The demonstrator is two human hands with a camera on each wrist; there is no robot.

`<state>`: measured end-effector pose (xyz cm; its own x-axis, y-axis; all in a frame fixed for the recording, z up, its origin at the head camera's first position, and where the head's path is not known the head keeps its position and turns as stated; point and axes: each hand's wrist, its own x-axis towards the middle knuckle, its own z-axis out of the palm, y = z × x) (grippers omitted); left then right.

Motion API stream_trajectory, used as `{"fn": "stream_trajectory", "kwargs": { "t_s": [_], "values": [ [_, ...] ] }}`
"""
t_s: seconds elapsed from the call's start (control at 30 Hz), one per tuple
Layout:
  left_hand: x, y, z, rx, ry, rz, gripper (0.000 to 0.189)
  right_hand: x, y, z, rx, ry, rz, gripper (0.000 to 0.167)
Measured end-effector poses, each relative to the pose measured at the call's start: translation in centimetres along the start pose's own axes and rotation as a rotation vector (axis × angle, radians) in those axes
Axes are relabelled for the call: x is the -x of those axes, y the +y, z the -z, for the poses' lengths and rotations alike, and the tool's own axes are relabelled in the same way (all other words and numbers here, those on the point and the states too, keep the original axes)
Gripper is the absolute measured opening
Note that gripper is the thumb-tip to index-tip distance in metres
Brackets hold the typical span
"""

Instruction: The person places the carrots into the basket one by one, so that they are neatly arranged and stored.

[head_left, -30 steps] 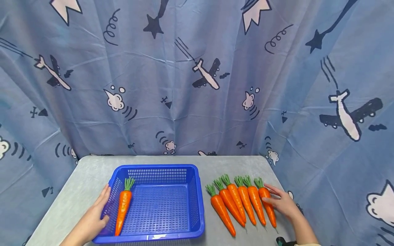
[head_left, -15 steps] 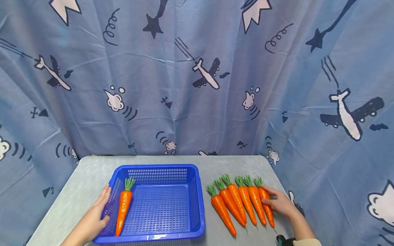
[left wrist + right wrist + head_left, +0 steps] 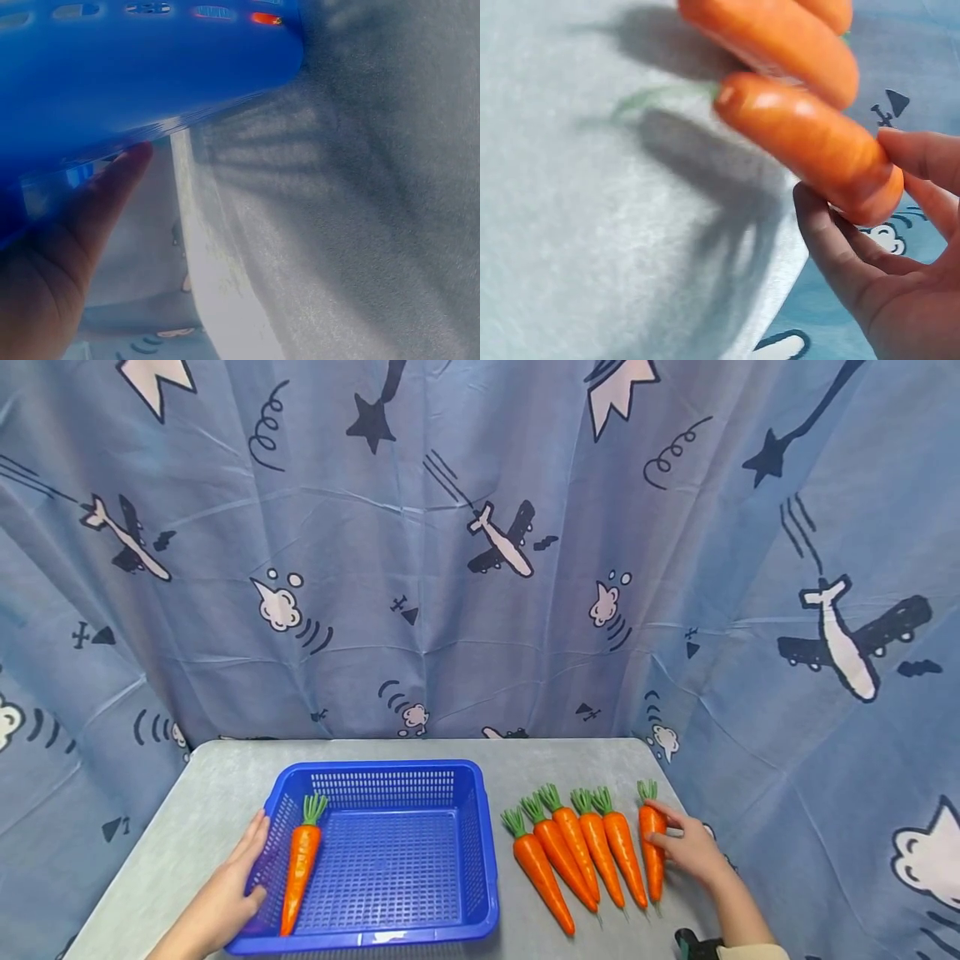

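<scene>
A blue plastic basket point(image 3: 382, 937) stands on the left half of the table, and one carrot point(image 3: 301, 868) with a green top lies along its left side. My left hand point(image 3: 225, 885) holds the basket's left rim, thumb over the edge and fingers along the outside; in the left wrist view a finger point(image 3: 124, 176) reaches up to the blue wall. To the right, my right hand point(image 3: 692, 850) pinches the rightmost carrot point(image 3: 810, 146) between thumb and fingers, its thin root tip pointing toward me. Several more carrots point(image 3: 542, 881) lie side by side left of it, tops pointing away.
The grey table point(image 3: 525, 756) has its right edge close beside my right hand. A blue curtain point(image 3: 450, 610) with printed planes hangs behind and on both sides. A dark strap or device point(image 3: 697, 946) sits at the right wrist.
The right hand has taken hold of the rightmost carrot and moved it away from the row, slightly right and back, turning it straighter. The left hand and basket have stayed put.
</scene>
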<state>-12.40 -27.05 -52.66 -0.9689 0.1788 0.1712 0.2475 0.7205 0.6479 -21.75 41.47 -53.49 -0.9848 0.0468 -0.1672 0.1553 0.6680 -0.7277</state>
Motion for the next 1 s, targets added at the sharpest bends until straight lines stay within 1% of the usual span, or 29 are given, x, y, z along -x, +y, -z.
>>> {"fn": "stream_trajectory", "kwargs": {
  "t_s": [0.17,0.4,0.57,0.7,0.8,1.0],
  "values": [
    [-0.1,0.1,0.1,-0.001,-0.021,0.026,0.092,0.2,-1.4,0.3,-0.014,0.028,0.034,0.067],
    [0.0,0.1,0.2,0.005,-0.017,0.022,0.091,0.9,-4.9,0.2,-0.080,-0.010,0.064,0.072],
    [0.0,0.1,0.1,0.005,-0.013,0.020,0.091,1.2,-7.1,-0.2,-0.139,-0.017,0.071,0.072],
    [0.1,0.0,0.0,0.010,-0.009,0.022,0.091,1.2,-8.1,-0.6,-0.189,-0.018,0.084,0.070],
    [0.0,0.0,0.1,0.010,-0.004,0.019,0.091,1.1,-8.6,-0.9,-0.223,-0.036,0.109,0.069],
    [0.0,-0.1,0.2,0.013,-0.016,0.035,0.092,1.2,-9.9,-1.7,-0.238,-0.042,0.106,0.069]
  ]
}}
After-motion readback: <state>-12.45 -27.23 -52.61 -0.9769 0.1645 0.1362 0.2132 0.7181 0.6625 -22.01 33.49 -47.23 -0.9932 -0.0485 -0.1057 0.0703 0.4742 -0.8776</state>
